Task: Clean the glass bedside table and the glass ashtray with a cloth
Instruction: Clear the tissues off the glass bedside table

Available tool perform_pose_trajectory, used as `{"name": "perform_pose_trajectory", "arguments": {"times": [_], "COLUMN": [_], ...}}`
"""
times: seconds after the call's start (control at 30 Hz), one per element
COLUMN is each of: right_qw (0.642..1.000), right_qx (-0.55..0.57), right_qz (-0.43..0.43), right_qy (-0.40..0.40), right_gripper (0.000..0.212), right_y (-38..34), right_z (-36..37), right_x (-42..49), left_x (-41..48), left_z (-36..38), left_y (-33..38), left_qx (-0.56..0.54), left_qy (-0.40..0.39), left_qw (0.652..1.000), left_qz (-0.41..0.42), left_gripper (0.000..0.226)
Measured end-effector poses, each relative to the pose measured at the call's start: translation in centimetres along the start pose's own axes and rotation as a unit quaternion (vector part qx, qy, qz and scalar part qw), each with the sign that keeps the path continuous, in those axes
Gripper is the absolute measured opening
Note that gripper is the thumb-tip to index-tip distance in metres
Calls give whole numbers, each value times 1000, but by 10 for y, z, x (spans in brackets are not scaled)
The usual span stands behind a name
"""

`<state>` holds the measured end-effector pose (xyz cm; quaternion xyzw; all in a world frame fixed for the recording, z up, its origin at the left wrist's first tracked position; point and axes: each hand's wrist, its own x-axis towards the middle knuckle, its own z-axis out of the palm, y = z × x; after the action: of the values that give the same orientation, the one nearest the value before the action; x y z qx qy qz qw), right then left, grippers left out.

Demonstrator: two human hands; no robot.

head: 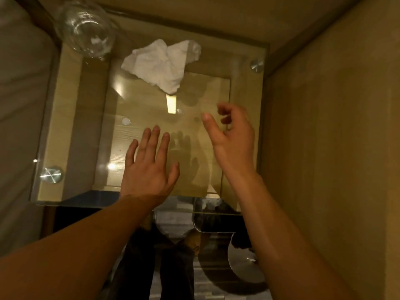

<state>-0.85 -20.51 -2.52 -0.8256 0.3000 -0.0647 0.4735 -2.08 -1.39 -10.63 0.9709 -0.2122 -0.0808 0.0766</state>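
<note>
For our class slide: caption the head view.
Left hand and right hand empty above glass table; cloth and ashtray beyond.

Single view, from wide-angle camera worn on person's head. Looked steeply down and slightly forward, close above glass bedside table (71, 118). Table top filled upper and middle frame; its near edge crossed lower third, floor visible below it. Both forearms entered from bottom corners, with left hand (149, 167) and right hand (233, 135) near centre. Bed (19, 105) ran along left border, wooden panel (335, 126) along right.
</note>
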Motion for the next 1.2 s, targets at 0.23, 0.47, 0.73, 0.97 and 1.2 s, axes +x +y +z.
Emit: {"name": "perform_pose_trajectory", "arguments": {"times": [0.23, 0.47, 0.73, 0.97, 1.2], "right_qw": [966, 918, 959, 995, 996], "right_qx": [-169, -280, -165, -27, 6], "right_qz": [-176, -204, -161, -81, 72], "right_qy": [-83, -192, -166, -49, 55], "right_gripper": [57, 40, 21, 28, 25], "right_y": [-45, -38, -28, -18, 27], "right_z": [76, 108, 105, 34, -65], "right_x": [102, 135, 126, 67, -51], "left_x": [1, 3, 4, 5, 5], "left_z": [5, 5, 4, 2, -4], "left_y": [-3, -4, -5, -6, -2], "left_qx": [20, 17, 16, 5, -8], "left_qy": [-14, -14, -21, -25, -11], "left_qw": [1000, 1000, 1000, 1000, 1000], "left_qz": [6, 4, 4, -2, -10], "left_gripper": [75, 74, 74, 74, 73]}}
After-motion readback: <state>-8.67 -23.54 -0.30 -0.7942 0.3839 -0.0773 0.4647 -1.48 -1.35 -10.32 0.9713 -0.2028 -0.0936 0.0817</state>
